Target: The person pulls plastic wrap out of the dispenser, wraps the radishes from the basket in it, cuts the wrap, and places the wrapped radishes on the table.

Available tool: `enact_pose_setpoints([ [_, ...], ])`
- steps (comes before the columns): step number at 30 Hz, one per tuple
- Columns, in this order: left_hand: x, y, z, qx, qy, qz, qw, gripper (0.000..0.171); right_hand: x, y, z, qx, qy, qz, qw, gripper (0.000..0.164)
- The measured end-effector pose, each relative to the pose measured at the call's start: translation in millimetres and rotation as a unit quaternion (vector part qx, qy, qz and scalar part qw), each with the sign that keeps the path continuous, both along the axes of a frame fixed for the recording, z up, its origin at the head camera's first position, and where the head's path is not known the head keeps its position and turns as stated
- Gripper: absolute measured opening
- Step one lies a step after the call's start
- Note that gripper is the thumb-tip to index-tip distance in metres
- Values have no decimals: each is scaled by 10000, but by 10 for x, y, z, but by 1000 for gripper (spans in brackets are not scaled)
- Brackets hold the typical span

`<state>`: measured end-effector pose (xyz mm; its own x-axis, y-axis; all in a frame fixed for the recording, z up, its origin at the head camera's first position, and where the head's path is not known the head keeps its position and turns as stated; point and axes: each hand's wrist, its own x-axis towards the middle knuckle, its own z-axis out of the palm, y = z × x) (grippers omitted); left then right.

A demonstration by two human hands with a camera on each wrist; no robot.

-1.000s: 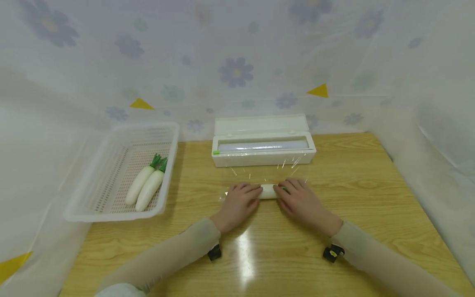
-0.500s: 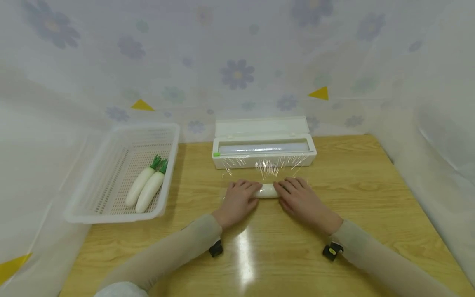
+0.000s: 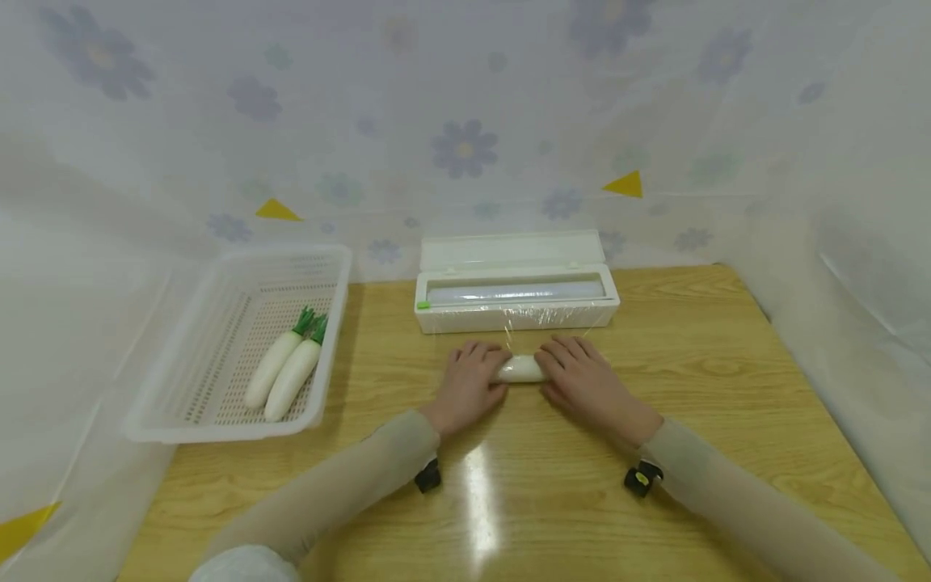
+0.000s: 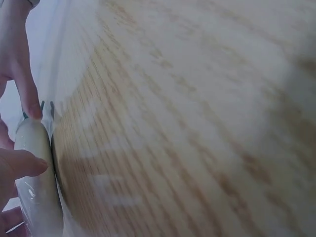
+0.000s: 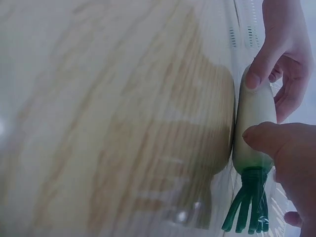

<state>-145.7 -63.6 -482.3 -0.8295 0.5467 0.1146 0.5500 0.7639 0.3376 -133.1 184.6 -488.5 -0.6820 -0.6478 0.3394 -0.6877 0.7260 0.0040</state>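
A white radish (image 3: 522,369) lies crosswise on the table, with shiny cling film (image 4: 32,192) over its skin. My left hand (image 3: 468,388) grips its left end, thumb on the near side and fingers over the top. The other end is held the same way by my right hand (image 3: 591,386). In the right wrist view, green leaf stalks (image 5: 251,202) stick out past my right thumb. Behind the radish, a clear sheet of film runs back to a white dispenser box (image 3: 516,318), whose lid stands up and whose film roll (image 3: 516,291) shows inside.
To the left, a white plastic basket (image 3: 336,323) holds two more radishes (image 3: 292,380) with green tops. The wooden table (image 3: 698,388) ends at a flower-patterned curtain (image 3: 465,81) behind the box. Yellow triangles (image 3: 624,184) mark the curtain.
Both hands and the radish have shifted slightly away from me, toward the dispenser box, rolling along the film. The stretch of film between radish and box is shorter. The basket stays put.
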Motion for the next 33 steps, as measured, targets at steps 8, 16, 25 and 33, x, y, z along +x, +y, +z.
enact_pose_setpoints([
  [8, -63, -13, 7, -107, 70, 118, 9998, 55, -111, -5, -5, 23, 112, 29, 9999, 51],
  [16, -92, -29, 28, -356, 116, 110, 9992, 50, -154, 14, -17, -117, 8, -138, 9998, 51],
  [25, -145, -35, 29, 66, -282, 329, 9990, 42, -190, 64, -4, -508, -360, -158, 9979, 42],
  [33, -255, -60, 17, 213, -228, 298, 9991, 44, -222, 55, 53, -361, -274, -197, 9988, 38],
])
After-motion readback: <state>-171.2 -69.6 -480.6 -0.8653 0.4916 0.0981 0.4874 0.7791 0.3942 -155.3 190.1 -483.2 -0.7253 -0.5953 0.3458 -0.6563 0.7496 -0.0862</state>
